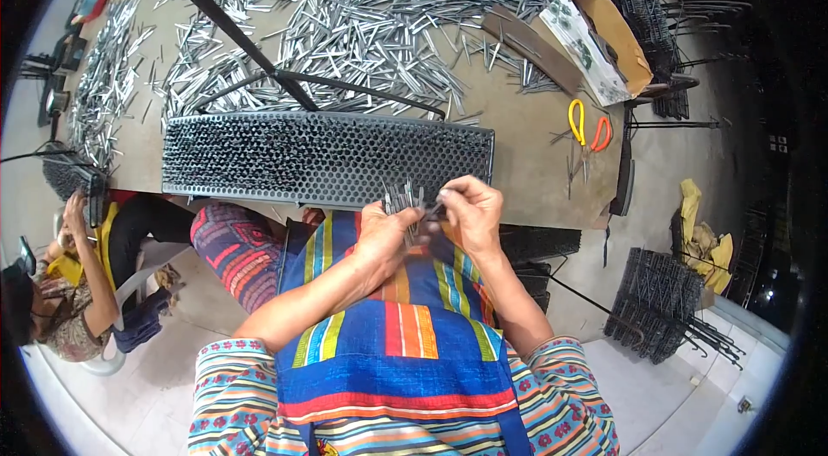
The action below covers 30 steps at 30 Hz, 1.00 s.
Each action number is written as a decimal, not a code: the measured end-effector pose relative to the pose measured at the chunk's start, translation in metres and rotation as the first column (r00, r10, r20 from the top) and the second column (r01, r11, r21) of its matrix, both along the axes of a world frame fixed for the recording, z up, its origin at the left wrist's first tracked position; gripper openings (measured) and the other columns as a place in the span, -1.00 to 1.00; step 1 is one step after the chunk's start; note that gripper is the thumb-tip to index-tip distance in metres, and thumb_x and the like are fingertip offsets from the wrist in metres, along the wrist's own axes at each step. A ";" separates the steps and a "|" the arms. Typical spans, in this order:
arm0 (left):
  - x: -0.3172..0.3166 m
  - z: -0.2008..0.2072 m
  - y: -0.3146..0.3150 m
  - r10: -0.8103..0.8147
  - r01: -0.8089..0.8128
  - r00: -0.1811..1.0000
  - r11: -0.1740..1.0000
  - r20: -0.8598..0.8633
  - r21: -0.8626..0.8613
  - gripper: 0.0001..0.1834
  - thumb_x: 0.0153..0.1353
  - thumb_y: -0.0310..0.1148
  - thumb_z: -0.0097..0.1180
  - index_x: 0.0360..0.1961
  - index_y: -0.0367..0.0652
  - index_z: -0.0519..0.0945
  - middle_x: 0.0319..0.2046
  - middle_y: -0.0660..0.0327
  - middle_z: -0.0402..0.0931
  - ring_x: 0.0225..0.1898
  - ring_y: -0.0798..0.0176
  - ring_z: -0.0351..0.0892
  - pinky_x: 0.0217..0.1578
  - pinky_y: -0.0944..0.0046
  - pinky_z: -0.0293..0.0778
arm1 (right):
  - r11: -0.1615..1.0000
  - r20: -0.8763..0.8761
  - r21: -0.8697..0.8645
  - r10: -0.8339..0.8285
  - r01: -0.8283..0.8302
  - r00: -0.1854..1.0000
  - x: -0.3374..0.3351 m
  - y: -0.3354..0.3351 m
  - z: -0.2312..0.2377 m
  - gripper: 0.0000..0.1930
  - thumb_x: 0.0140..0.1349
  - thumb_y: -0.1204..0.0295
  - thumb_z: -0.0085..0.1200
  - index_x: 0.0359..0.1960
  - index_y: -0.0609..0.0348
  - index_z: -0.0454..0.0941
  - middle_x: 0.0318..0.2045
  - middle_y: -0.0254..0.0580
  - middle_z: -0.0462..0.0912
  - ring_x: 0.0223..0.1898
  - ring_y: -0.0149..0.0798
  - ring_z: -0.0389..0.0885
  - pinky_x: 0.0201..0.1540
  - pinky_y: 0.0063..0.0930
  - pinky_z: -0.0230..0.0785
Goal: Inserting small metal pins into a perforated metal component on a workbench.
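Observation:
My left hand (386, 233) is closed round a bundle of thin grey metal strips (400, 196), which fan out upward from the fist. Just right of it, my right hand (475, 211) has thumb and fingers pinched together on a metal strip, partly hidden and blurred at the fingertips. Both hands are over my lap, at the near edge of a long black rack (328, 159) with rows of round holes. Strips stand in many holes on its left and middle; toward the lower right more bare holes show.
Loose metal strips (371, 33) are heaped across the table (526, 141). Yellow-handled scissors or pliers (577, 119) and an orange-handled tool (601, 135) lie at right, below a cardboard box (621, 42). A dark bar (250, 42) slants above the rack. Another person (86, 283) sits at left.

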State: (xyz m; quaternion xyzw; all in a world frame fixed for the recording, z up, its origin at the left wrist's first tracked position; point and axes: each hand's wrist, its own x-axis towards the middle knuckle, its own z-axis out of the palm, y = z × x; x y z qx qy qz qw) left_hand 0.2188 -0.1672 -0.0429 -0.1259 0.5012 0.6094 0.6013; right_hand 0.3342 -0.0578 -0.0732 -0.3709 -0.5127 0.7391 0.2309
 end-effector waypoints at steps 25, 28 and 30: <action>-0.008 -0.014 -0.013 -0.037 0.038 0.999 0.999 0.020 -0.037 -0.83 0.16 -0.65 0.03 -0.24 -0.24 0.55 -0.42 0.10 0.66 -0.50 0.29 0.65 -0.57 0.38 0.53 | 0.336 0.231 0.921 -0.060 -0.199 0.971 -0.062 0.036 -0.003 -0.88 0.03 0.63 0.24 -0.36 0.28 0.64 -0.47 -0.08 0.63 -0.47 -0.16 0.63 -0.42 -0.39 0.44; -0.008 -0.013 -0.013 -0.018 0.019 1.000 0.998 0.018 -0.057 -0.84 0.16 -0.65 0.03 -0.25 -0.25 0.55 -0.42 0.09 0.66 -0.50 0.28 0.66 -0.57 0.39 0.53 | 0.338 0.242 0.919 -0.075 -0.203 0.967 -0.058 0.032 -0.002 -0.90 0.06 0.62 0.22 -0.34 0.26 0.65 -0.48 -0.09 0.62 -0.49 -0.17 0.63 -0.43 -0.42 0.43; -0.009 -0.011 -0.012 0.002 -0.001 1.000 0.998 0.029 -0.056 -0.84 0.15 -0.65 0.04 -0.25 -0.25 0.56 -0.44 0.09 0.66 -0.50 0.26 0.67 -0.56 0.38 0.54 | 0.420 0.259 0.884 -0.073 -0.206 0.963 -0.050 0.026 0.000 -0.89 0.07 0.61 0.23 -0.33 0.28 0.65 -0.48 -0.13 0.63 -0.48 -0.25 0.62 -0.44 -0.45 0.42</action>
